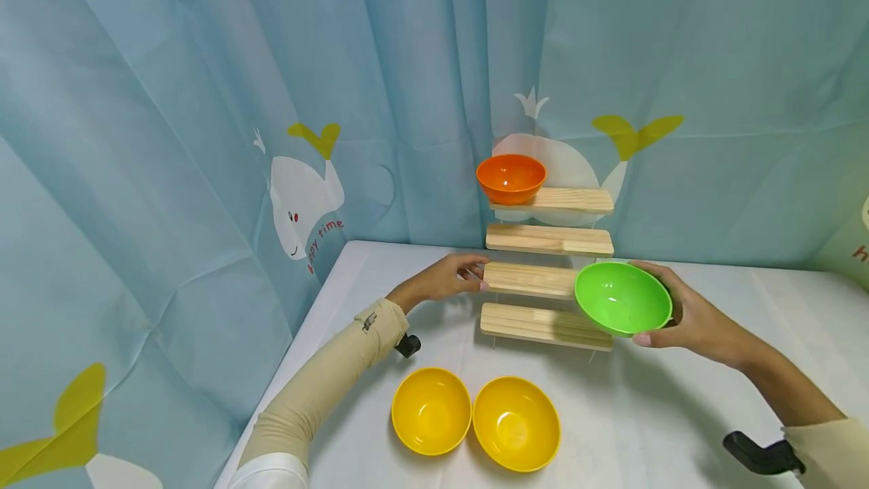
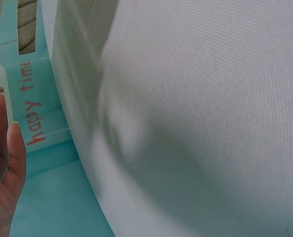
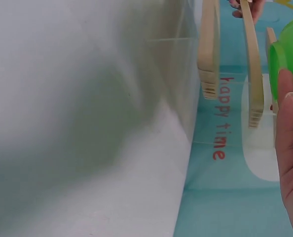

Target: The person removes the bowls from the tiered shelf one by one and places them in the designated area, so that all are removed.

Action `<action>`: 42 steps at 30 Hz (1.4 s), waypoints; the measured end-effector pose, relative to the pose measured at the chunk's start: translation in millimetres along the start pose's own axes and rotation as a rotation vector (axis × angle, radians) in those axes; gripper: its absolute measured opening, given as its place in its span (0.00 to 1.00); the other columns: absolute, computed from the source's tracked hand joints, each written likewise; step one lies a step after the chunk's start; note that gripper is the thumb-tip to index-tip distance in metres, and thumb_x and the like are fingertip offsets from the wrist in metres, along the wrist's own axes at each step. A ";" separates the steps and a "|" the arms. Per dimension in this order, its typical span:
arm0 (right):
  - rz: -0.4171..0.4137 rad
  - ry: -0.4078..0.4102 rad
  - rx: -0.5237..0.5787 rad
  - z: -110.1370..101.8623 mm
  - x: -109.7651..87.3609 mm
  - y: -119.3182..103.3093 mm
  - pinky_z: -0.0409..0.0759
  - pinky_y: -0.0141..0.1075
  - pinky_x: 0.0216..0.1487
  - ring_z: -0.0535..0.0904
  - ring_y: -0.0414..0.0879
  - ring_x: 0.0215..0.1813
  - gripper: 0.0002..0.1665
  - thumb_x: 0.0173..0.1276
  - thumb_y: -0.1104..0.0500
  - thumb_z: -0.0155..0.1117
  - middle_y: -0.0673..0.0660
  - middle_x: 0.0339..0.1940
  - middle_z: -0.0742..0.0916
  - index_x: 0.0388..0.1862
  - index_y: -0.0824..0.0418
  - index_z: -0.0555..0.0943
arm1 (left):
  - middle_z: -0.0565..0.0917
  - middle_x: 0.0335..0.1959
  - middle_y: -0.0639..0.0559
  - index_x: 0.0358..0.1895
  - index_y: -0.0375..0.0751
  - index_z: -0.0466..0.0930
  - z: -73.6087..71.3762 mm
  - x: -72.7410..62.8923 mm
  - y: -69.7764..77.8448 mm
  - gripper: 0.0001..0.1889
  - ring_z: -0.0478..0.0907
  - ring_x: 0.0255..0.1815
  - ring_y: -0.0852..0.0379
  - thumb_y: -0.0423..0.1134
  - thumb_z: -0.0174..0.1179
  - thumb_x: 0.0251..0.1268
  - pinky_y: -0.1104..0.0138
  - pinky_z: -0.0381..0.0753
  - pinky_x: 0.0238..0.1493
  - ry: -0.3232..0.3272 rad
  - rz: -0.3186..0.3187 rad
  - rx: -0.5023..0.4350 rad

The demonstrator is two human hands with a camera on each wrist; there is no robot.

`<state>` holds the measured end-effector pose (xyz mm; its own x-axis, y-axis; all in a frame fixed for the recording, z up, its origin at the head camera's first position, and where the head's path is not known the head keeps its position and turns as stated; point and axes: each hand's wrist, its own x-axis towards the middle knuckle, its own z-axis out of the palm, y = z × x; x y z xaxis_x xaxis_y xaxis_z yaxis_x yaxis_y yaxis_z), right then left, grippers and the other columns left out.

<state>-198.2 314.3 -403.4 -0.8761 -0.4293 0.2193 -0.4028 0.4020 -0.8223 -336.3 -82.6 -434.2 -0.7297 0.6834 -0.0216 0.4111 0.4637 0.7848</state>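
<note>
My right hand (image 1: pixel 702 319) holds a green bowl (image 1: pixel 623 299) by its right side, thumb low and fingers behind. The bowl is in front of the right end of a stepped wooden rack and hides part of two boards. At the rack's left side, my left hand (image 1: pixel 444 278) grips the end of the third board (image 1: pixel 529 279) from the top. An orange bowl (image 1: pixel 511 178) sits on the left of the top board (image 1: pixel 573 200). In the right wrist view, the thumb (image 3: pixel 288 116) lies against the green bowl (image 3: pixel 292 64).
Two yellow bowls (image 1: pixel 431 411) stand side by side on the white table (image 1: pixel 366 278) in front of the rack. The lowest board (image 1: pixel 543 325) is nearest them. A blue curtain (image 1: pixel 421 96) with whale prints hangs behind and to the left.
</note>
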 end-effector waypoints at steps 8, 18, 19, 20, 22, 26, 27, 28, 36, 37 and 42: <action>-0.018 -0.019 0.021 8.1 -7.2 3.3 0.85 0.33 0.39 0.73 0.32 0.55 0.59 0.54 0.75 0.71 0.41 0.63 0.68 0.80 0.56 0.51 | 0.81 0.58 0.45 0.74 0.42 0.68 0.1 -1.4 0.4 0.31 0.80 0.56 0.54 0.45 0.64 0.71 0.66 0.80 0.57 -0.002 0.000 -0.009; -0.013 -0.060 0.052 18.2 -16.0 3.9 0.86 0.36 0.40 0.73 0.32 0.56 0.60 0.53 0.74 0.73 0.41 0.64 0.67 0.80 0.61 0.50 | 0.81 0.59 0.45 0.75 0.42 0.67 -0.4 -1.4 1.0 0.32 0.80 0.57 0.53 0.45 0.63 0.72 0.67 0.80 0.57 -0.006 0.005 0.000; -0.013 -0.065 0.057 19.2 -17.0 4.2 0.86 0.36 0.40 0.73 0.32 0.56 0.60 0.53 0.74 0.73 0.41 0.65 0.67 0.79 0.61 0.50 | 0.81 0.60 0.45 0.75 0.42 0.67 -0.5 -1.4 1.3 0.32 0.80 0.57 0.53 0.45 0.63 0.72 0.67 0.80 0.57 -0.007 0.005 0.001; -0.011 -0.068 0.059 20.2 -18.1 4.5 0.86 0.36 0.40 0.73 0.32 0.56 0.60 0.53 0.74 0.73 0.41 0.65 0.68 0.80 0.61 0.50 | 0.81 0.60 0.45 0.75 0.42 0.67 -0.6 -1.5 1.8 0.32 0.80 0.58 0.53 0.45 0.63 0.72 0.67 0.80 0.58 -0.008 0.006 0.003; -0.009 -0.076 0.066 22.3 -20.0 5.1 0.86 0.36 0.41 0.73 0.32 0.56 0.60 0.53 0.74 0.73 0.42 0.65 0.68 0.80 0.60 0.50 | 0.81 0.59 0.45 0.75 0.41 0.67 -0.9 -1.7 2.2 0.32 0.80 0.58 0.53 0.45 0.63 0.72 0.67 0.80 0.58 -0.008 0.006 0.004; 0.001 -0.086 0.071 25.8 -23.2 5.6 0.86 0.36 0.41 0.74 0.33 0.57 0.61 0.53 0.73 0.73 0.42 0.65 0.68 0.80 0.58 0.50 | 0.81 0.60 0.44 0.75 0.41 0.66 -1.3 -1.9 2.5 0.32 0.80 0.57 0.53 0.45 0.63 0.72 0.67 0.80 0.58 -0.008 0.007 0.002; 0.002 -0.088 0.073 26.6 -24.1 5.7 0.86 0.36 0.41 0.74 0.33 0.57 0.61 0.53 0.73 0.73 0.43 0.65 0.68 0.80 0.58 0.50 | 0.81 0.60 0.44 0.75 0.41 0.66 -1.3 -2.0 2.7 0.32 0.80 0.57 0.53 0.45 0.63 0.72 0.67 0.80 0.58 -0.009 0.006 0.003; 0.003 -0.090 0.072 27.3 -24.9 5.9 0.86 0.36 0.41 0.74 0.33 0.57 0.61 0.53 0.73 0.74 0.43 0.65 0.68 0.80 0.57 0.50 | 0.81 0.60 0.44 0.75 0.42 0.66 -1.3 -1.9 2.6 0.32 0.80 0.57 0.53 0.44 0.63 0.72 0.67 0.80 0.58 -0.009 0.007 0.002; 0.013 -0.123 0.109 32.2 -34.6 8.2 0.87 0.39 0.40 0.75 0.34 0.57 0.60 0.53 0.73 0.73 0.44 0.65 0.69 0.80 0.58 0.50 | 0.81 0.60 0.44 0.75 0.41 0.66 -0.9 -1.5 3.3 0.32 0.79 0.58 0.52 0.44 0.63 0.72 0.68 0.80 0.58 -0.010 0.005 0.004; 0.013 -0.130 0.117 32.7 -35.7 8.4 0.87 0.39 0.40 0.75 0.35 0.57 0.60 0.53 0.72 0.73 0.44 0.65 0.69 0.80 0.58 0.50 | 0.81 0.60 0.44 0.75 0.41 0.66 -1.1 -1.6 3.5 0.32 0.79 0.58 0.52 0.44 0.63 0.72 0.68 0.80 0.58 -0.010 0.003 0.004; 0.001 -0.169 0.149 34.8 -41.9 9.5 0.87 0.39 0.41 0.78 0.38 0.56 0.59 0.55 0.72 0.71 0.44 0.64 0.70 0.80 0.58 0.50 | 0.80 0.60 0.45 0.75 0.42 0.66 -1.7 -1.7 3.4 0.32 0.79 0.58 0.52 0.45 0.63 0.72 0.67 0.80 0.57 -0.008 -0.004 0.011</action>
<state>-156.1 308.0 -438.7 -0.8147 -0.5633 0.1377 -0.3472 0.2836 -0.8939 -334.5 -83.2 -430.4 -0.7266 0.6864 -0.0296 0.4144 0.4722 0.7780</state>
